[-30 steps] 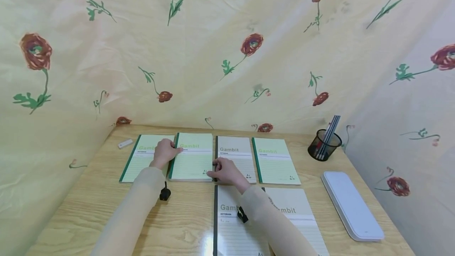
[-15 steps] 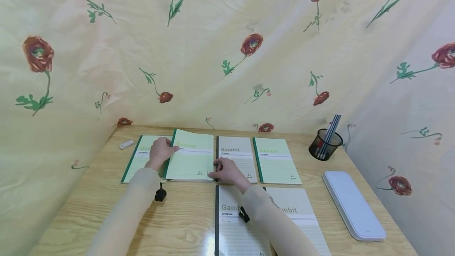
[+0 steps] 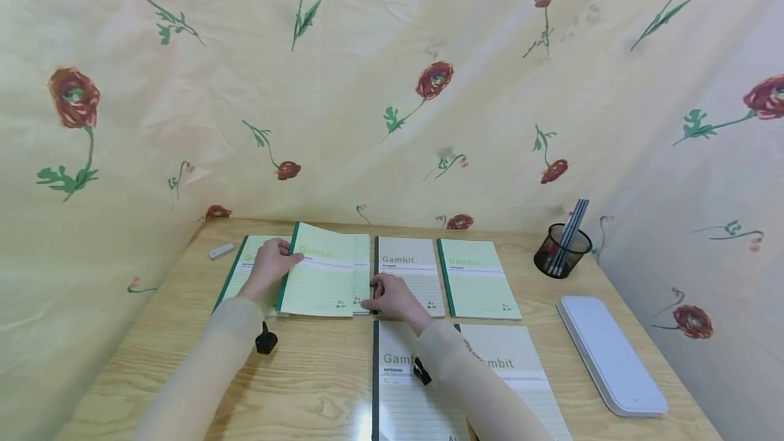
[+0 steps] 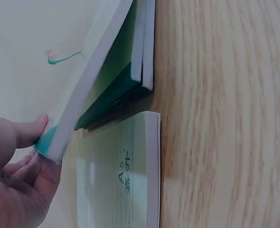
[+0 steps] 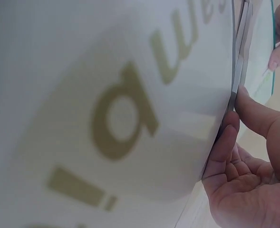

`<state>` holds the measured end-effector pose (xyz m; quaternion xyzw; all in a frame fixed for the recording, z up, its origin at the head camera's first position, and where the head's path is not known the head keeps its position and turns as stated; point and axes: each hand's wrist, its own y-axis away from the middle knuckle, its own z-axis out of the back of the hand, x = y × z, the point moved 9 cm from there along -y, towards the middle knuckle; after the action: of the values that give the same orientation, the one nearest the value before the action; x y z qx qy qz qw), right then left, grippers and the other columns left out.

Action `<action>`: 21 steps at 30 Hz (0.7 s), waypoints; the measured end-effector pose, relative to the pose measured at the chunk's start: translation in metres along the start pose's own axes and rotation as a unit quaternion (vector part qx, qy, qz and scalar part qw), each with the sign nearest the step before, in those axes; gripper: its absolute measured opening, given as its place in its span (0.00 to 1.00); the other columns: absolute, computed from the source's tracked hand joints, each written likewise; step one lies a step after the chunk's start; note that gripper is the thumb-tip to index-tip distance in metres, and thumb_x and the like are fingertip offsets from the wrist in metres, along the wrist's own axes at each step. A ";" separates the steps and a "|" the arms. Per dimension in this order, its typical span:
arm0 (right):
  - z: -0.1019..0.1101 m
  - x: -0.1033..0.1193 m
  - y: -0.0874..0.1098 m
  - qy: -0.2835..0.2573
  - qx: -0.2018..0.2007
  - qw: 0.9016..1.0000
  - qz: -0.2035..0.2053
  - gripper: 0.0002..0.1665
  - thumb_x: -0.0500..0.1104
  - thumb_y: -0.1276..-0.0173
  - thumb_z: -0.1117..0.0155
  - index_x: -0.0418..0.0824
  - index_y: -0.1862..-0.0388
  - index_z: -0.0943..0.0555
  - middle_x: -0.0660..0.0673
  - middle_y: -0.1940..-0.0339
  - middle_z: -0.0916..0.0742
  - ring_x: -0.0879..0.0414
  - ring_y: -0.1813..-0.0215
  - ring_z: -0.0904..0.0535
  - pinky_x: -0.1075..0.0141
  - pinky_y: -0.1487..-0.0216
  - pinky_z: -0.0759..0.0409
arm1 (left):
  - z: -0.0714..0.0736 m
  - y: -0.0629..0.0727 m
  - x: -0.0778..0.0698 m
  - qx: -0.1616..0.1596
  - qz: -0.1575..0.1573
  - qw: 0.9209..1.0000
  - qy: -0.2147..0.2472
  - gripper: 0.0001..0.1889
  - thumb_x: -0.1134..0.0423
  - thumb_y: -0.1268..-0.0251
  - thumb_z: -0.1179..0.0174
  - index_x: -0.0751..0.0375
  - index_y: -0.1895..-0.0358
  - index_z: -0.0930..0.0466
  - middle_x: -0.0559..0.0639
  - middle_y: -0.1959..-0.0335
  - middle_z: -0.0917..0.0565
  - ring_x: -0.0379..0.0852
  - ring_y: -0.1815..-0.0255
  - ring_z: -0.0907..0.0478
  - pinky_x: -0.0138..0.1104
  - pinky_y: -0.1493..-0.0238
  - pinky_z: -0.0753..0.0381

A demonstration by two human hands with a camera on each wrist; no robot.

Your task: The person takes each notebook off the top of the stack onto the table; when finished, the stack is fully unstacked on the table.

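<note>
My left hand (image 3: pixel 267 269) pinches a green notebook (image 3: pixel 315 281) at its dark green spine, thumb on the cover and fingers beneath. This notebook is tilted, spine side raised, and shifted left over the leftmost green notebook (image 4: pixel 116 185). Beneath it, another green notebook (image 3: pixel 362 260) shows as a strip on the right; in the left wrist view, stacked page edges (image 4: pixel 142 52) lie under the raised one. My right hand (image 3: pixel 395 298) holds the right edge of that lower notebook with thumb and curled fingers, beside the dark spine of a grey-white notebook (image 3: pixel 407 250).
Another green notebook (image 3: pixel 480 278) lies at the right of the row. Two larger grey-white notebooks (image 3: pixel 404 407) lie in front, partly under my right arm. A white case (image 3: pixel 612 352), a black mesh pen cup (image 3: pixel 554 264) and a small white eraser (image 3: pixel 221 250) are on the wooden table (image 3: pixel 306 386).
My left hand has moved left, raising the top green notebook's spine side and sliding it left, so the lower notebook's right strip shows. The right hand has stayed in place.
</note>
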<state>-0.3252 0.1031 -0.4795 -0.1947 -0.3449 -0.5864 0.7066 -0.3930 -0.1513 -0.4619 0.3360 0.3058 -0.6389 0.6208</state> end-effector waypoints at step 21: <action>0.000 0.000 0.000 0.003 -0.006 1.000 0.002 0.31 0.41 0.38 0.25 0.31 0.39 0.24 0.48 0.72 0.20 0.57 0.71 0.26 0.66 0.69 0.28 | 0.072 0.056 0.015 0.020 0.027 0.998 0.056 0.37 0.51 0.27 0.40 0.79 0.31 0.40 0.74 0.37 0.30 0.63 0.40 0.30 0.46 0.43 0.25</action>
<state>-0.3250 0.1033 -0.4798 -0.1982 -0.3387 -0.5876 0.7076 -0.3406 -0.2205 -0.4307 0.3915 0.3180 -0.6083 0.6129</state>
